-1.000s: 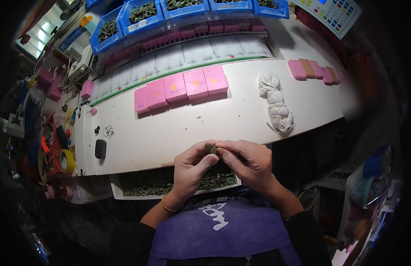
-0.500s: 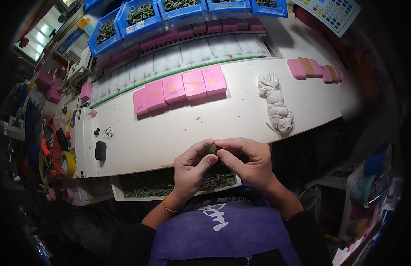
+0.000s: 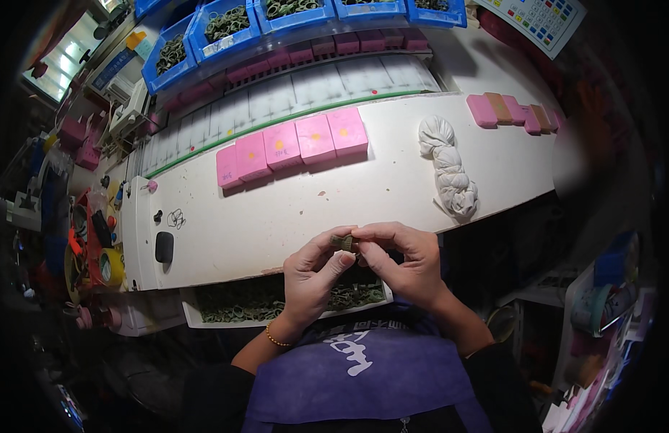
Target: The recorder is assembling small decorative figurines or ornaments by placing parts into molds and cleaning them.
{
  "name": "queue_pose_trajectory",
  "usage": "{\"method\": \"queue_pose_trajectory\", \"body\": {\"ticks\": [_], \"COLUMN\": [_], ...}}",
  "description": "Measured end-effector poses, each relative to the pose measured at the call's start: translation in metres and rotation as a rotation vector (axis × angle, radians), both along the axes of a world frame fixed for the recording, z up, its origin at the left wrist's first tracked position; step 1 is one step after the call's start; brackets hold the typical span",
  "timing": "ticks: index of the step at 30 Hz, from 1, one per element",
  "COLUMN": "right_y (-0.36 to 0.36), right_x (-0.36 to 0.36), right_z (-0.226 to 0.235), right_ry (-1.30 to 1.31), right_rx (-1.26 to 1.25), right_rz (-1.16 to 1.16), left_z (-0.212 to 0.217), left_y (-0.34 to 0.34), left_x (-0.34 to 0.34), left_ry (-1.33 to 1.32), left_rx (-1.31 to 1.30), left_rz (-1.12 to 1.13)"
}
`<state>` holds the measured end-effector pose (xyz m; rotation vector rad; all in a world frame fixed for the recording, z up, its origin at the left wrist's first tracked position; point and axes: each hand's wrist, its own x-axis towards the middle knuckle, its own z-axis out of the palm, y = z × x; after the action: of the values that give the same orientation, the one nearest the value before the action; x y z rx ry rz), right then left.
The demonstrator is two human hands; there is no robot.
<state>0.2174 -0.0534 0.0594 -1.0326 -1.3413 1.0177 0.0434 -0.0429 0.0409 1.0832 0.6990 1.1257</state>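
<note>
Purple apron (image 3: 363, 375) at the bottom edge, forearms coming up from it, bead bracelet (image 3: 275, 338) on the left wrist. Both hands meet over the near edge of the white bench (image 3: 276, 216): left hand (image 3: 313, 278) and right hand (image 3: 410, 263) each pinched narrow on one small olive-green ring part (image 3: 344, 243), fingertips from both sides touching it, held just above the bench lip. Held up close and centred like that, probably so both thumbs can work it and it sits in direct view; what's being done to it is too small to tell. Directly under the hands, a shallow white tray (image 3: 204, 317) juts out below the bench edge, full of the same greenish ring parts, so stock is right at the wrists. Black oblong object (image 3: 164, 247) lies left on the bench, near it a small scribble mark. Mid-bench: four pink blocks (image 3: 294, 148) side by side in a row, touching, each with a small dot on top. Right of them a twisted white cloth (image 3: 450, 169), well clear of the hands. Far right: a short row of smaller pink and tan blocks (image 3: 515, 112). Behind the green strip, a pale grid panel, then a line of dark pink blocks. At the back, blue bins (image 3: 291, 16) in a row, each holding more dark green ring parts. Left side is cluttered: yellow tape roll (image 3: 112, 267), misc tools.
</note>
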Motion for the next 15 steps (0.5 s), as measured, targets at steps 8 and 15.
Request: {"method": "queue_pose_trajectory", "body": {"ticks": [8, 15], "right_y": [0.000, 0.033], "right_x": [0.015, 0.037], "right_z": [-0.003, -0.053], "right_ry": [0.156, -0.438], "right_rx": [-0.091, 0.028], "right_rz": [-0.023, -0.340], "left_z": [0.001, 0.002], "left_y": [0.010, 0.025], "left_x": [-0.004, -0.021], "left_ry": [-0.114, -0.294], "left_rx": [-0.103, -0.349], "left_rz": [-0.035, -0.028]}}
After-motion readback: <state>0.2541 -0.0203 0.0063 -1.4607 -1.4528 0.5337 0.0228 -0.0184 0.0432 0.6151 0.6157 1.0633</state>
